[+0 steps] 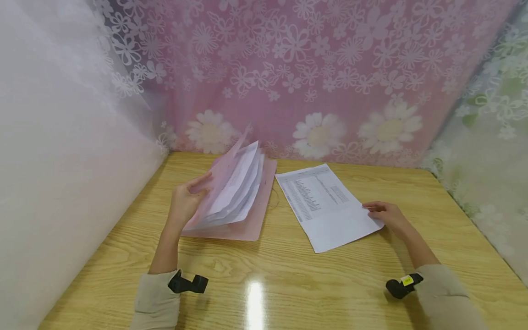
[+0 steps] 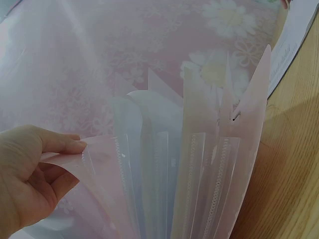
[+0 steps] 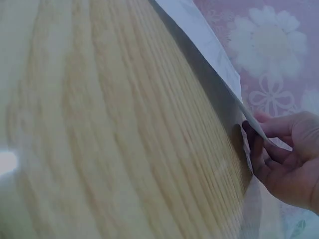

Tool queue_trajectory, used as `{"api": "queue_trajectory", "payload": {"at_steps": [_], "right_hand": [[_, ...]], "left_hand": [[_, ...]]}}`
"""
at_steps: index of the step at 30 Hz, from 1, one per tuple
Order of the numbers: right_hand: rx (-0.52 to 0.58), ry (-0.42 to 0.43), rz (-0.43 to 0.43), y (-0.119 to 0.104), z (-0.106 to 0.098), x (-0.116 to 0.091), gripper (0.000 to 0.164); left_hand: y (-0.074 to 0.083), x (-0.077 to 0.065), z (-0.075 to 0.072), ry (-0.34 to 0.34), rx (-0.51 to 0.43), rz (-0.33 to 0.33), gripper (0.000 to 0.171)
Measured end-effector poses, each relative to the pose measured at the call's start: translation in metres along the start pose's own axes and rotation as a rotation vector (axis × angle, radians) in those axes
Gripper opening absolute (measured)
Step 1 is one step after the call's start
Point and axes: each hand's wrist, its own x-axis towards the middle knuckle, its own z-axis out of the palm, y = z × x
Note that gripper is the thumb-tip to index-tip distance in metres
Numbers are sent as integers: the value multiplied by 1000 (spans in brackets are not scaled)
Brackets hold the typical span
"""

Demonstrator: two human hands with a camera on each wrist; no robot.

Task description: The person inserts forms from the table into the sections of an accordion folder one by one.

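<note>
My left hand point(image 1: 187, 201) pinches the raised cover point(image 2: 102, 154) of a pink folder point(image 1: 264, 201), thumb on one face and fingers on the other. Clear sleeves holding white printed sheets point(image 1: 241, 178) fan upward inside it, and its back cover lies on the table. To the right, my right hand point(image 1: 387, 217) pinches the near right edge of a printed sheet of paper point(image 1: 330, 206). In the right wrist view that sheet point(image 3: 212, 55) is lifted at its edge, with the thumb above and fingers point(image 3: 256, 154) curled beneath.
Both lie on a wood-grain table point(image 1: 231, 270), with a flowered pink curtain point(image 1: 264, 82) behind and pale sheeting point(image 1: 74, 128) on the left. A thin loop of string point(image 1: 275, 197) shows by the folder's right edge. Black camera mounts point(image 1: 189, 283) sit on both wrists.
</note>
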Motion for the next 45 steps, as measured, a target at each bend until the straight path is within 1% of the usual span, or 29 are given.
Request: {"api": "queue_trajectory", "payload": {"at_steps": [4, 8, 12, 14, 19, 22, 25, 29, 35, 39, 45], "right_hand": [[80, -98, -16, 0, -4, -9, 41], [140, -166, -23, 2, -7, -17, 46], [172, -223, -4, 3, -6, -20, 52], [164, -238, 6, 2, -5, -19, 54], [146, -210, 22, -1, -1, -11, 58], [175, -186, 30, -1, 2, -5, 56], [205, -182, 32, 0, 4, -1, 53], [217, -177, 29, 2, 6, 2, 49], [215, -150, 24, 1, 10, -2, 48], [200, -120, 28, -5, 13, -9, 48], [209, -68, 39, -14, 16, -19, 46]], "left_hand": [[-1, 0, 0, 4, -7, 12, 36], [-1, 0, -1, 5, -13, 15, 36], [0, 0, -1, 5, -13, 6, 36], [1, -1, -1, 3, -11, 0, 36], [1, 0, -1, 0, -8, -3, 36], [1, 1, 0, 4, -12, 3, 36], [0, 0, 0, 7, -17, 15, 37], [0, -1, 1, 9, -17, 33, 36], [1, -2, 1, 8, -11, 30, 35], [0, -2, 1, 7, -7, 27, 36], [0, -1, 1, 14, 0, 28, 36]]}}
